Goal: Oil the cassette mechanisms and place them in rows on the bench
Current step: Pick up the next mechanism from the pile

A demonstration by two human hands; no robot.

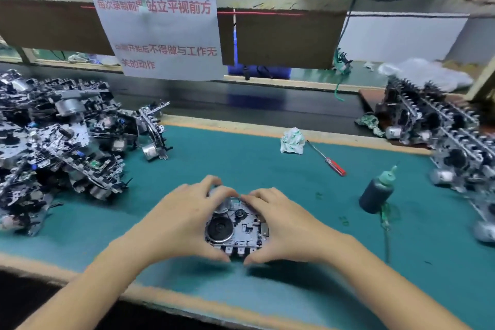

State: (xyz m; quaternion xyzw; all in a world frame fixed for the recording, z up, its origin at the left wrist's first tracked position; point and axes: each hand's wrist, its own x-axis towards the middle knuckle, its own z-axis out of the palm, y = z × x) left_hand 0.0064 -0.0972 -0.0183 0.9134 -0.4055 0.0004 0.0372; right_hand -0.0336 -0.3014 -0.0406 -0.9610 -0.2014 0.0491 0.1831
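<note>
Even bright light — blurred, warped edges

**Bright metal on matt green**

The surface (pixel 241 163) wears a matt teal mat with a pale wood edge. The cassette mechanism (pixel 237 225) is shiny stamped metal with a dark glossy flywheel. At nine o'clock, the heap of mechanisms (pixel 61 139) glints metallic. The oil bottle (pixel 377 191) at three o'clock is dark, semi-gloss plastic. The screwdriver (pixel 326 159) has a steel shaft and a glossy red plastic handle. The rag (pixel 292 140) is crumpled cloth; the notice (pixel 163 35) is matt paper.
</note>
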